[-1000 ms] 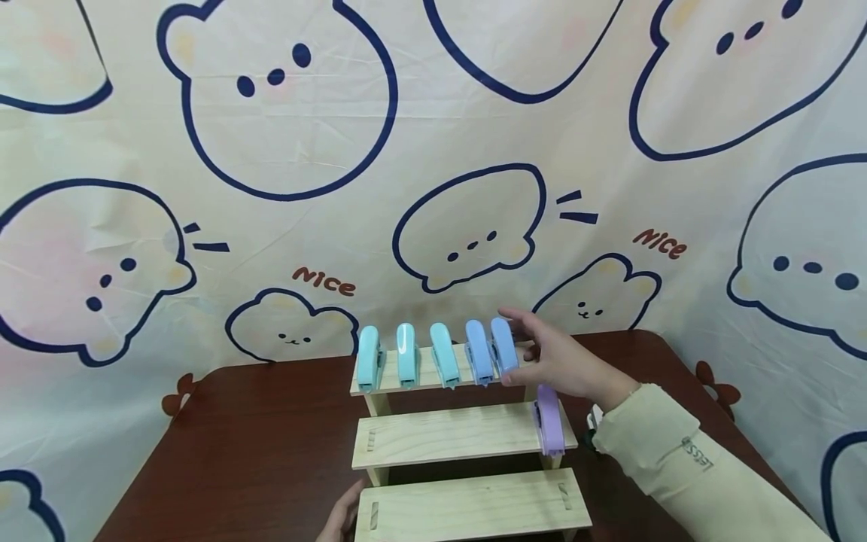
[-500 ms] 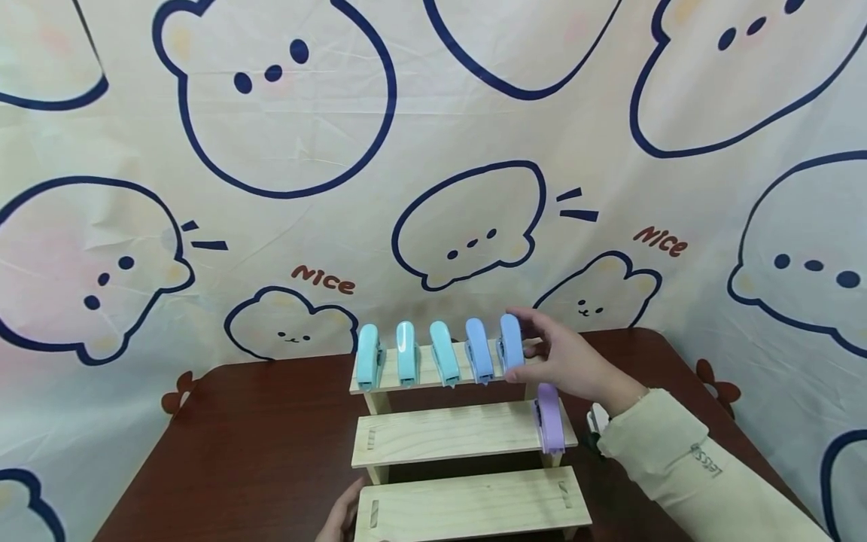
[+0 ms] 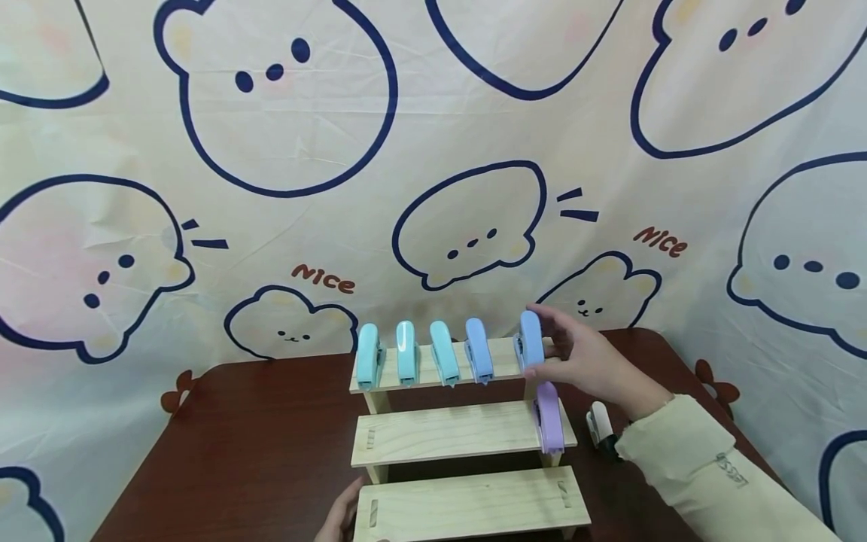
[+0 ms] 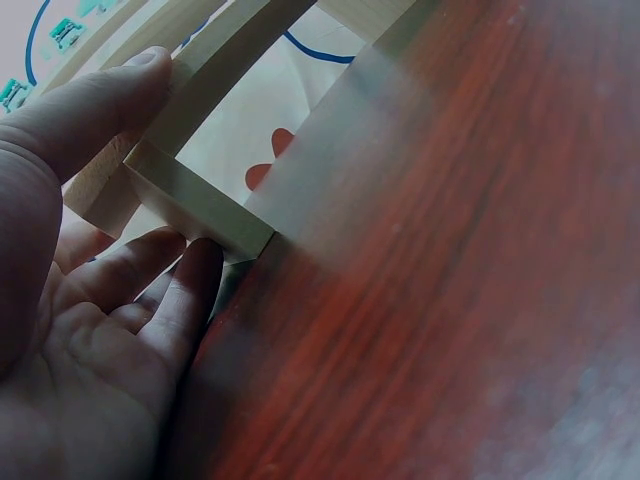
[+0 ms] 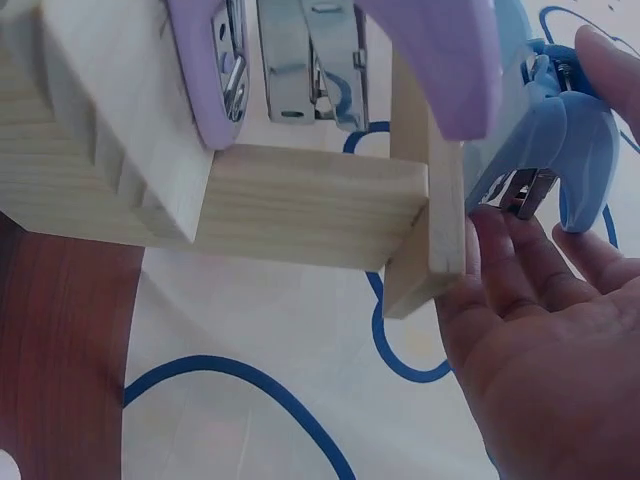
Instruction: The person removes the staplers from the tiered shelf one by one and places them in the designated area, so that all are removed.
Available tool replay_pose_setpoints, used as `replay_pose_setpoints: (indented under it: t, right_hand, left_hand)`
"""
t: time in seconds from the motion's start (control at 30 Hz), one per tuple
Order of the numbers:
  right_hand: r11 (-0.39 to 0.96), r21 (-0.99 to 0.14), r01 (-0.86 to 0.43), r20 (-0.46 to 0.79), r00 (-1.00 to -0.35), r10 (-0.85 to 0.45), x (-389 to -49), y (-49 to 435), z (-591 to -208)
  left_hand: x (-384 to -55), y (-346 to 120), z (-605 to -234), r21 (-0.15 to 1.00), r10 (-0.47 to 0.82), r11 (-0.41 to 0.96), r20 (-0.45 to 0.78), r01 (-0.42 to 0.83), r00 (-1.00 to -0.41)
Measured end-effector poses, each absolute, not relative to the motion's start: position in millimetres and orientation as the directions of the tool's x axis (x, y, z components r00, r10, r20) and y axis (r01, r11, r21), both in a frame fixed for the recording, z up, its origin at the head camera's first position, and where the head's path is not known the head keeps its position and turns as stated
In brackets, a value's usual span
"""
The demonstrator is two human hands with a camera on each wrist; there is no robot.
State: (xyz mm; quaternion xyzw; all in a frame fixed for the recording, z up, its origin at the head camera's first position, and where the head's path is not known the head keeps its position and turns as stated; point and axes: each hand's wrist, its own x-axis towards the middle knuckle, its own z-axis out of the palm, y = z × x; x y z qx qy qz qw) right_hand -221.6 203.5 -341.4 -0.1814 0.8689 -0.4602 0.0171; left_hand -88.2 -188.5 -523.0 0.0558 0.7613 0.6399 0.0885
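Observation:
My right hand point(image 3: 596, 365) holds a blue stapler point(image 3: 532, 339) by its ends, at the right end of the top tier of a wooden three-step rack point(image 3: 467, 436). In the right wrist view the thumb and fingers lie at either end of this stapler point(image 5: 588, 150). Left of it on the same tier stand another blue stapler point(image 3: 479, 350) and several turquoise staplers point(image 3: 408, 354). A purple stapler point(image 3: 550, 421) stands at the right of the middle tier. My left hand point(image 3: 341, 516) grips the rack's lower left end, thumb above and fingers against the support point(image 4: 200, 200).
A white and black stapler-like thing point(image 3: 600, 429) lies on the dark red-brown table point(image 3: 237, 452), right of the rack near my right sleeve. A printed cloth point(image 3: 467, 150) hangs behind the table. Bare wood shows on the bottom tier point(image 3: 474, 504).
My right hand has moved the blue stapler rightward along the top tier, widening the gap to the other blue stapler. My left hand stays on the rack.

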Motion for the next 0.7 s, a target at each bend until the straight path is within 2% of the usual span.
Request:
replay_pose_setpoints:
  t: [0.3,0.53,0.7]
  right_hand:
    - [0.514,-0.788,-0.341,0.188,-0.926,-0.327,-213.2,215.6,-341.8]
    - [0.536,-0.781,-0.32,0.204,-0.942,-0.265,-201.0,226.6,-341.9]
    - [0.504,-0.81,-0.3,0.21,-0.951,-0.227,-190.8,231.3,-345.2]
  left_hand:
    - [-84.0,-183.7,-518.5,0.985,0.161,0.172,-0.022,0.006,-0.987]
    - [-83.8,-180.7,-516.8,0.988,0.142,0.155,-0.04,-0.018,-0.989]
    - [-82.5,-179.6,-515.5,0.99,0.13,0.141,-0.02,-0.002,-0.991]
